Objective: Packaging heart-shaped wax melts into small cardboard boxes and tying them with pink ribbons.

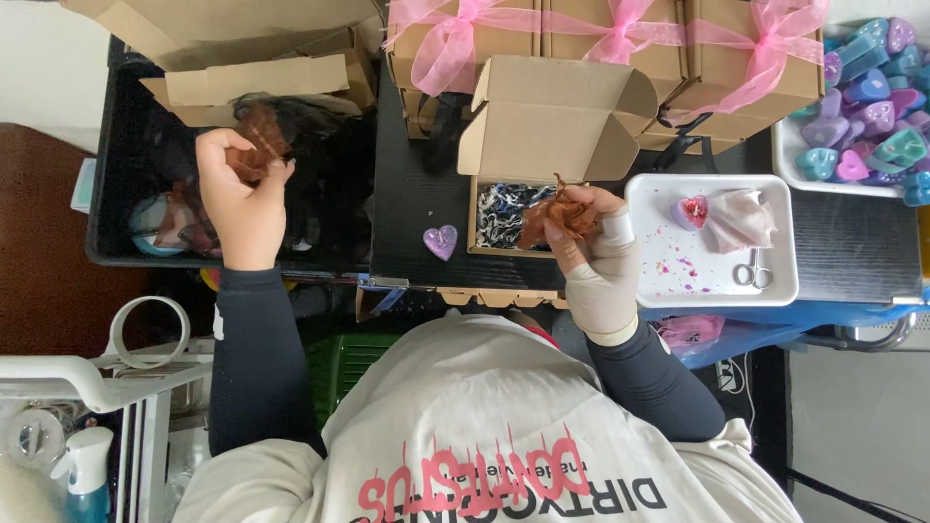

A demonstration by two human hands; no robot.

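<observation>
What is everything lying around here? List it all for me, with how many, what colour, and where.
Open cardboard box: one, brown, centre, shredded paper inside.
Ribboned boxes: at least three, brown with pink bows, top.
Heart shape: one, purple, beside the open box.
White tray: one, right of the open box, holding a heart, a crumpled cloth and small scissors.
Heap of hearts: many, purple, pink and teal, top right.
Black bin: one, left, under flat cardboard.
Tape roll: one, white, lower left.
Spray bottle: one, blue and white, bottom left.
Left hand: pinching a brown sheer pouch.
Right hand: light glove, holding another brown pouch.
</observation>
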